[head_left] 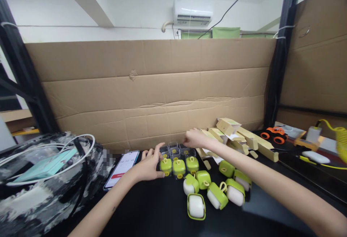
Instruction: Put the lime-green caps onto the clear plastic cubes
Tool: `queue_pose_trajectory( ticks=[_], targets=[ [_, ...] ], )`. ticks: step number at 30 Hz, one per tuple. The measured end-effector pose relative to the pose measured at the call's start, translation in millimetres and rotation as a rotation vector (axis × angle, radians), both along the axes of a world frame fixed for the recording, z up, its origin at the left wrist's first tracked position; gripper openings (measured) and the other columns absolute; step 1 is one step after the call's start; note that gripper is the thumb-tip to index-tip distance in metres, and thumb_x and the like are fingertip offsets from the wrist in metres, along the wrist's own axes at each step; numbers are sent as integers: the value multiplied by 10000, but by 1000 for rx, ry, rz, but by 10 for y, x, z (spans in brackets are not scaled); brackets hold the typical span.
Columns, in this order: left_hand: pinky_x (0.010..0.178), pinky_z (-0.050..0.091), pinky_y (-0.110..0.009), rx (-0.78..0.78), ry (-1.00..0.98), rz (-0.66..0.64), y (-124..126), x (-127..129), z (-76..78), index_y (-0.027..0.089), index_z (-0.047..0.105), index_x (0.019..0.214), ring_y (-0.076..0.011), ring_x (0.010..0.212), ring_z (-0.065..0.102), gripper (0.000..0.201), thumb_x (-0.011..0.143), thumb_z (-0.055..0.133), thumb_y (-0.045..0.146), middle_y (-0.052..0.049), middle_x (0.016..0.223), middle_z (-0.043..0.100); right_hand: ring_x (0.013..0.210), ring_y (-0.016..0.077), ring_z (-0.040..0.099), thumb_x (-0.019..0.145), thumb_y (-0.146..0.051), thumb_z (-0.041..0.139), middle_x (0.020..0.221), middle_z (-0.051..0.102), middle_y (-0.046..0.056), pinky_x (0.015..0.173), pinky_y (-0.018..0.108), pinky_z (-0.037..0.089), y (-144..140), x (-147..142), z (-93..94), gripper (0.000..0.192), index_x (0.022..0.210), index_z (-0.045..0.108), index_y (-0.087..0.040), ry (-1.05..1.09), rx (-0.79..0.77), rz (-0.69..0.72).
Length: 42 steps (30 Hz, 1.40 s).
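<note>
Hands working at row of clear cases (pixel 177 154) with green units, standing on black desk (pixel 151 208) near cardboard wall (pixel 151 85). Left hand (pixel 149 164) is touching leftmost case, fingers half curled, not closing on it. Right hand (pixel 193 138) is resting behind row, grip state cannot tell. Loose green-white units (pixel 214 190) lying just in front. Phone (pixel 121 168) lying beside left hand. Carton boxes (pixel 238 136) piling at right.

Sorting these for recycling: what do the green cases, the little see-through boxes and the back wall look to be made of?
Green cases: probably plastic, smooth and slightly glossy. See-through boxes: clear hard plastic, by their reflections. Back wall: matte brown corrugated cardboard, creased and dented.
</note>
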State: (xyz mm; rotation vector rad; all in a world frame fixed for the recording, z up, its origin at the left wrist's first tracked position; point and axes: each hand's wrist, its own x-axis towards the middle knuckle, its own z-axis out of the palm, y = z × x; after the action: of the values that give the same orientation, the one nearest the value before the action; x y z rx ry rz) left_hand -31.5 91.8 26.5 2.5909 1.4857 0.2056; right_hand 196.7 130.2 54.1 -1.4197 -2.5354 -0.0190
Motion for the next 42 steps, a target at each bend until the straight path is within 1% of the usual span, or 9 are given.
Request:
queue_pose_trajectory(
  ticks=[4,8,13,16,22,30,36,40,42],
  targets=[
    [1024,281,-452,38,72,21,21,-130,136,190,313,1365,-315,1160,465,876,614,735,347,-100,1199,570,986,219,633,953,-310,591,1203,609,77,830,422,536,-18,120,-88,254,1176,593,-188,32,1,-5],
    [958,324,-507,53,213,90,76,-303,278,148,624,990,-390,1130,466,441,595,736,311,-167,1152,570,963,204,644,948,-271,592,1077,669,52,860,416,513,-345,143,-82,165,1062,648,-165,74,-33,184],
    [890,421,-397,-18,282,104,139,-360,255,179,672,945,-324,1053,557,331,656,726,330,-120,1045,619,737,147,668,768,-302,753,817,711,-30,692,230,495,-843,170,-27,203,961,740,-240,6,-232,539],
    [836,462,-340,-68,284,93,158,-338,207,195,671,929,-238,950,609,269,681,729,279,-65,1008,622,712,197,650,664,-364,805,923,690,24,638,284,463,-1011,150,-90,479,1115,695,-245,-116,-157,542],
    [835,462,-331,-120,252,51,131,-326,231,153,674,767,-190,935,604,39,734,659,140,-49,996,641,618,220,624,725,-509,714,801,678,68,634,332,422,-1096,-5,-328,418,950,682,-159,-384,74,516],
    [548,357,-245,-377,276,-21,-186,-170,396,208,612,583,-167,698,553,180,555,789,191,43,699,565,556,207,586,623,-475,773,738,682,66,583,311,421,-1151,-83,-423,476,926,615,-144,-306,67,530],
    [515,304,-250,-365,205,-13,-403,54,340,217,505,838,-152,643,477,443,525,814,269,62,745,497,522,133,439,597,-275,745,677,515,-68,460,240,323,-1145,83,-127,425,933,488,-227,166,-113,308],
    [620,401,-263,-354,100,-49,-528,232,281,129,499,1108,-202,783,553,581,612,751,295,-25,911,566,771,170,544,564,-135,721,926,558,-19,669,254,433,-1069,153,-58,642,1156,492,-237,391,-188,329],
    [702,434,-287,-340,39,-50,-555,297,248,42,350,1310,-234,872,569,800,641,723,272,-104,1030,584,863,200,562,536,-100,724,982,562,2,769,300,451,-1029,136,-100,579,1080,571,-222,502,-226,338]
  ],
)
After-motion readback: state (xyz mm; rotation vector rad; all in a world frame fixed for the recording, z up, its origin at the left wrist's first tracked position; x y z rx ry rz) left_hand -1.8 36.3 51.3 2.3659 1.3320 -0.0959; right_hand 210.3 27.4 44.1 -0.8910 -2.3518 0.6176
